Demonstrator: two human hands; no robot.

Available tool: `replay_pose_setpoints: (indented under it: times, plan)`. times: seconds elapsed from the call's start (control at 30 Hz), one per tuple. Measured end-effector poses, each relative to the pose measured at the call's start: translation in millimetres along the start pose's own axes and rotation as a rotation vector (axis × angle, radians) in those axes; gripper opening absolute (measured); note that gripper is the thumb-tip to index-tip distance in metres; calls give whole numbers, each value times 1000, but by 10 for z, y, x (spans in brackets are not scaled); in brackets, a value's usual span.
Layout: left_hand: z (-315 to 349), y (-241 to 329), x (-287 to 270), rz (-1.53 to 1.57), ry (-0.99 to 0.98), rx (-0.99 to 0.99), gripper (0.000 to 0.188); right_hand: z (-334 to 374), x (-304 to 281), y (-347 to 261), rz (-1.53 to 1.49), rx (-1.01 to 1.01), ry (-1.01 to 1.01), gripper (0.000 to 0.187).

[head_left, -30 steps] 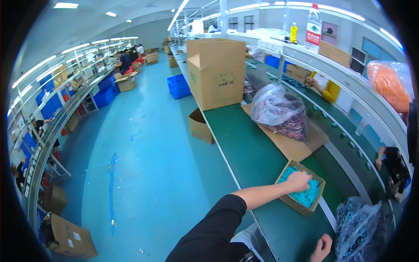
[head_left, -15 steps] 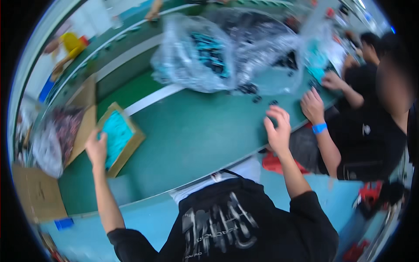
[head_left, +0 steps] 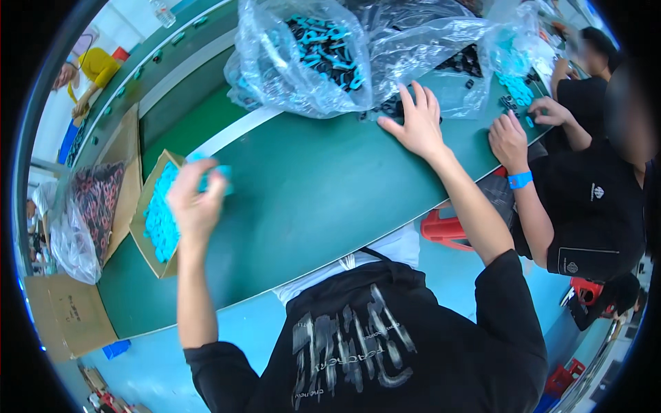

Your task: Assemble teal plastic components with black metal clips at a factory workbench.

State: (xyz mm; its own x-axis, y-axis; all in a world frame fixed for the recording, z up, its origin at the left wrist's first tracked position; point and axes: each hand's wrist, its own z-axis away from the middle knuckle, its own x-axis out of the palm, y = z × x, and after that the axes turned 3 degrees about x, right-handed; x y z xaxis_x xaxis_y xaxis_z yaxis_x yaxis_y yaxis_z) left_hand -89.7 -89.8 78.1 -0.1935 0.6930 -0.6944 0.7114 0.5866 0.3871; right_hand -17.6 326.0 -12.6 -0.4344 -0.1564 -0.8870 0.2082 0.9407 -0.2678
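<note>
My left hand (head_left: 196, 199), smeared by motion, is closed around a few small turquoise plastic parts (head_left: 222, 177) that stick out past the fingers. It is just right of a cardboard box (head_left: 171, 265) filled with similar turquoise parts (head_left: 162, 224). With its fingers spread, my right hand (head_left: 418, 127) hovers over or touches the table beside some small black parts (head_left: 391, 107); its fingertips partly cover them, and nothing shows in its grasp. Behind it stands a clear plastic bag (head_left: 265, 62) of mixed turquoise and black pieces (head_left: 323, 51).
Another clear bag (head_left: 427, 41) with black parts lies at the back. A co-worker's hands (head_left: 509, 141) handle small pieces at the right of the green table (head_left: 296, 186). At left are a bag of reddish parts (head_left: 93, 206) and a brown carton (head_left: 69, 316). A conveyor (head_left: 158, 69) runs behind.
My left hand has lifted from the box and moved right with turquoise parts in it. My right hand has moved left and farther out, to the black parts.
</note>
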Motion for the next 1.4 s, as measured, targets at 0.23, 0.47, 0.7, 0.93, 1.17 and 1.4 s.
replay_pose_setpoints:
  times: [0.23,0.47,0.7,0.93,1.17,1.4]
  plan:
    - [49,-40,760,-83,-230,34,12,25,51,-290,-25,-149,-91,53]
    - [39,-267,736,-58,-277,81,22,672,-158,-850,-243,-350,-172,49]
    - [119,-308,586,-74,-204,94,30,376,85,-1179,-286,-462,-173,49]
    - [190,-63,321,182,-131,-102,20,170,55,-885,-239,-420,-206,48]
    - [634,387,415,492,-266,101,19,441,-181,-1263,-468,-488,-130,39]
    - [744,354,431,555,-477,250,24,686,-128,-1313,-530,-461,-249,30]
